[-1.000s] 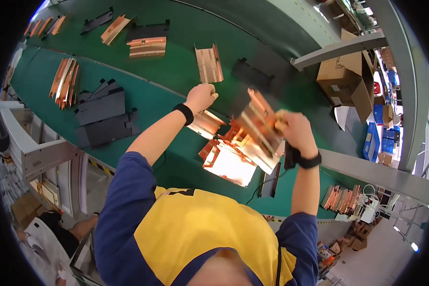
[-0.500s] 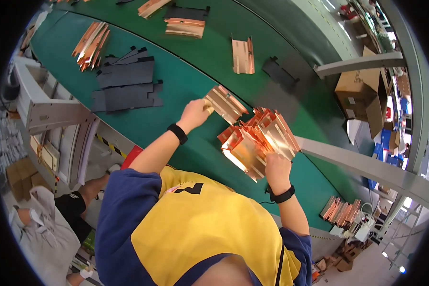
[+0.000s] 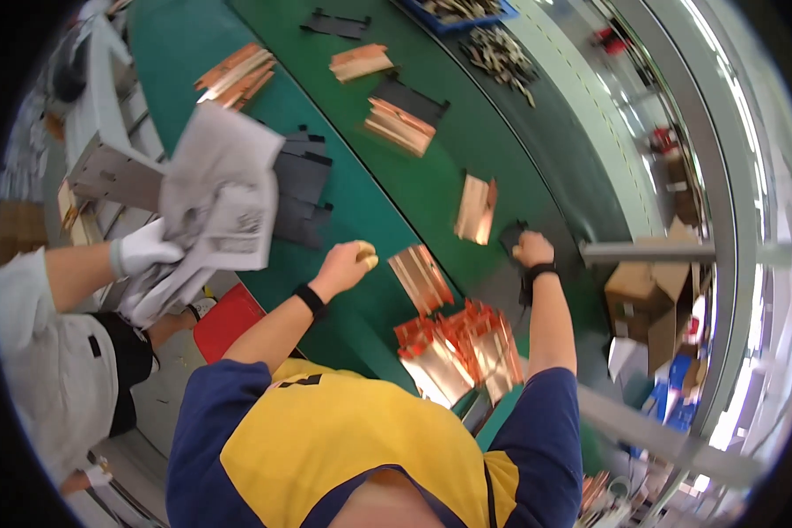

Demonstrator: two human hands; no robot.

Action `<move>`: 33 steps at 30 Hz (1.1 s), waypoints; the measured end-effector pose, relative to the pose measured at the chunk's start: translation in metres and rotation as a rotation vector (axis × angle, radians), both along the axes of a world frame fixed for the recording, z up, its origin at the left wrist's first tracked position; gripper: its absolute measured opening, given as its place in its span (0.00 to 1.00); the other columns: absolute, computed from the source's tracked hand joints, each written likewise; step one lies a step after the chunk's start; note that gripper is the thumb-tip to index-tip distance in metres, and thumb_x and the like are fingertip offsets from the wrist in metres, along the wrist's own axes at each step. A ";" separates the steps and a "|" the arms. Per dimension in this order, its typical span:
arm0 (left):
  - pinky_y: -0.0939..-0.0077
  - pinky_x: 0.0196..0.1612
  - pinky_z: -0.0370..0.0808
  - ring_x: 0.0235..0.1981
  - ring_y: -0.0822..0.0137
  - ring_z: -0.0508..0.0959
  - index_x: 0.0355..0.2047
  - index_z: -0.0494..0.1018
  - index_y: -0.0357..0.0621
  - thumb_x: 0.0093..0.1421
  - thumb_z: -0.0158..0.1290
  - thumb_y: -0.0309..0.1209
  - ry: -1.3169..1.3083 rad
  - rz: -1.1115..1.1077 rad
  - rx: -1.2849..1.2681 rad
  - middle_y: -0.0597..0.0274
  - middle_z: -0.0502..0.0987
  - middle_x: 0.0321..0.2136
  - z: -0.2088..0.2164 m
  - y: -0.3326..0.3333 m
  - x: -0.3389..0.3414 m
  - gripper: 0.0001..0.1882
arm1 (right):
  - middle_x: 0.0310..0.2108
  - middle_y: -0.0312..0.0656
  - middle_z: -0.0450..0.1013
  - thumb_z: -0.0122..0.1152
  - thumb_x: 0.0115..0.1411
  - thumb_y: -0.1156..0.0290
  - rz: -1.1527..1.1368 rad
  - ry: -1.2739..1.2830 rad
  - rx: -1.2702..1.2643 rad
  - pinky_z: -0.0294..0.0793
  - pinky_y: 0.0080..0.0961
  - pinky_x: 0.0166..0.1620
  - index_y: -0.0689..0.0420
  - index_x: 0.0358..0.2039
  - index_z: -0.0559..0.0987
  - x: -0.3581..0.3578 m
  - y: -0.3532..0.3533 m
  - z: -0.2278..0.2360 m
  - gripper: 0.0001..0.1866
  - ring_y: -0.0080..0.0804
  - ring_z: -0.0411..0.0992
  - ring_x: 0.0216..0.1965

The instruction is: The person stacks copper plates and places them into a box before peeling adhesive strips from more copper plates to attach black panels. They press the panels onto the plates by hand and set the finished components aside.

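My left hand (image 3: 349,267) hovers over the green table, its fingers curled, with yellowish covers on the fingertips and nothing visible in them. Just right of it lies a copper-coloured folded metal plate (image 3: 421,280), apart from the hand. Farther out, my right hand (image 3: 533,249) has its fingers closed at the edge of a dark notched sheet (image 3: 510,236), partly hidden by the hand. Nearer my body, between my forearms, sits a pile of copper-coloured folded plates (image 3: 493,348) with orange-red edges. Another copper plate (image 3: 476,209) lies just beyond my right hand.
More copper plates (image 3: 238,77) and dark sheets (image 3: 304,176) lie on the green table (image 3: 361,216). At left, a co-worker's gloved hand (image 3: 145,249) holds crumpled printed paper (image 3: 224,189) over the table edge. A blue tray (image 3: 466,16) stands far back; a cardboard box (image 3: 647,295) stands right.
My left hand has let go of the copper plate, which now lies beside the pile. My right hand has moved from the pile out to the dark sheet. The co-worker's paper has come in.
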State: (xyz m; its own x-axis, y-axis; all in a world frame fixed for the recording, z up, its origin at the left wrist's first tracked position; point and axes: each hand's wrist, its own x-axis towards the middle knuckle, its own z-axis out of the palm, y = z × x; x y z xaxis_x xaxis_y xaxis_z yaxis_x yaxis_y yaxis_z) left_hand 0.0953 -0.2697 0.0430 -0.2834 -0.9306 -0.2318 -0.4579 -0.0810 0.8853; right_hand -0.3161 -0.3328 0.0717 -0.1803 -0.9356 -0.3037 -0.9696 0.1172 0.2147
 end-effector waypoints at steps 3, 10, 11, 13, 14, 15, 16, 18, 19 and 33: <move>0.67 0.37 0.74 0.32 0.57 0.79 0.36 0.76 0.39 0.53 0.55 0.34 0.015 0.118 0.072 0.51 0.79 0.30 -0.011 0.012 0.018 0.13 | 0.32 0.49 0.76 0.66 0.43 0.62 -0.011 -0.102 0.130 0.74 0.40 0.41 0.55 0.28 0.77 -0.013 0.003 -0.037 0.13 0.47 0.74 0.37; 0.70 0.38 0.74 0.34 0.58 0.79 0.35 0.76 0.40 0.52 0.56 0.34 -0.018 0.144 0.231 0.54 0.79 0.31 -0.008 0.055 0.046 0.12 | 0.31 0.49 0.75 0.60 0.50 0.68 0.054 -0.016 -0.050 0.73 0.43 0.38 0.55 0.29 0.76 -0.012 -0.001 -0.031 0.07 0.50 0.74 0.37; 0.70 0.41 0.73 0.37 0.59 0.78 0.38 0.75 0.40 0.52 0.56 0.33 -0.123 0.197 0.075 0.54 0.78 0.33 0.000 0.061 0.052 0.14 | 0.31 0.49 0.75 0.59 0.51 0.68 0.037 0.032 -0.071 0.73 0.44 0.38 0.55 0.30 0.75 -0.011 -0.004 -0.020 0.07 0.50 0.74 0.36; 0.70 0.46 0.70 0.42 0.59 0.76 0.42 0.73 0.39 0.51 0.58 0.33 -0.340 0.312 -0.249 0.54 0.77 0.38 0.017 0.076 0.070 0.18 | 0.30 0.49 0.75 0.56 0.53 0.68 0.046 0.077 -0.160 0.73 0.44 0.37 0.55 0.30 0.75 0.002 -0.013 0.016 0.06 0.51 0.73 0.35; 0.65 0.51 0.65 0.47 0.56 0.72 0.47 0.68 0.40 0.50 0.59 0.35 -0.421 0.448 -0.386 0.53 0.73 0.43 0.015 0.078 0.080 0.25 | 0.31 0.49 0.74 0.55 0.54 0.68 0.052 0.082 -0.218 0.73 0.44 0.36 0.55 0.30 0.74 0.007 -0.013 0.033 0.06 0.51 0.73 0.35; 0.59 0.55 0.60 0.51 0.54 0.68 0.52 0.64 0.40 0.48 0.60 0.37 -0.499 0.583 -0.525 0.52 0.70 0.48 0.013 0.074 0.091 0.32 | 0.30 0.48 0.75 0.55 0.54 0.69 0.096 0.089 -0.281 0.73 0.43 0.34 0.55 0.30 0.74 0.013 -0.011 0.050 0.05 0.50 0.74 0.34; 0.52 0.57 0.54 0.53 0.53 0.65 0.54 0.61 0.39 0.46 0.61 0.37 -0.540 0.668 -0.572 0.51 0.67 0.48 0.021 0.062 0.102 0.36 | 0.30 0.48 0.75 0.54 0.55 0.69 0.138 0.097 -0.347 0.73 0.42 0.33 0.56 0.30 0.73 0.020 -0.008 0.066 0.05 0.50 0.74 0.32; 0.45 0.60 0.48 0.54 0.52 0.62 0.56 0.59 0.38 0.45 0.62 0.38 -0.590 0.761 -0.621 0.49 0.65 0.49 0.027 0.046 0.114 0.40 | 0.30 0.47 0.74 0.54 0.56 0.69 0.155 0.075 -0.401 0.73 0.42 0.33 0.55 0.31 0.74 0.040 -0.003 0.088 0.05 0.50 0.74 0.32; 0.45 0.60 0.48 0.54 0.53 0.61 0.56 0.58 0.38 0.43 0.63 0.38 -0.680 0.723 -0.417 0.50 0.64 0.49 0.020 0.042 0.118 0.42 | 0.30 0.47 0.74 0.53 0.56 0.68 0.165 0.060 -0.460 0.72 0.41 0.33 0.55 0.32 0.74 0.052 0.000 0.099 0.05 0.50 0.73 0.32; 0.56 0.54 0.63 0.49 0.44 0.68 0.60 0.50 0.35 0.44 0.61 0.29 -0.109 0.934 -0.277 0.36 0.66 0.49 0.027 0.108 0.188 0.45 | 0.29 0.45 0.74 0.51 0.60 0.66 0.473 -0.120 -0.713 0.71 0.38 0.28 0.54 0.34 0.75 0.176 0.075 0.175 0.07 0.49 0.72 0.27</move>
